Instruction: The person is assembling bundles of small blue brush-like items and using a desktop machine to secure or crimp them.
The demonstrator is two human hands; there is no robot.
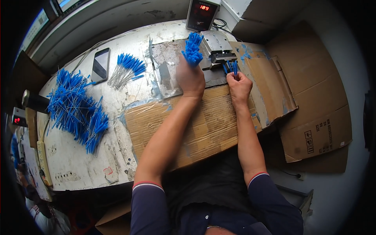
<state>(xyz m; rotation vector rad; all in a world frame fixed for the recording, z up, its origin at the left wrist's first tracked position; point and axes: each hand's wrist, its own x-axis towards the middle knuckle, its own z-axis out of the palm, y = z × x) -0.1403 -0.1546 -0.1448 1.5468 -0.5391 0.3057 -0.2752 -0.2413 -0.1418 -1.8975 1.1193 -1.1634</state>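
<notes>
My left hand is closed around a thick upright bundle of blue wire brushes, somewhat blurred. With fingertips pinched together, my right hand grips a few blue wire brushes by their stems. Their blue ends stand just in front of a metal block fixture, and I cannot tell whether they touch it. Both hands are over the far part of the workbench. A large tangled pile of blue wire brushes lies on the left, and a smaller fanned bunch lies nearer my left hand.
A box with a red digital display stands behind the fixture. Flattened cardboard covers the bench's front edge, with more cardboard to the right. A phone and a dark cylinder are on the left. Another person is at lower left.
</notes>
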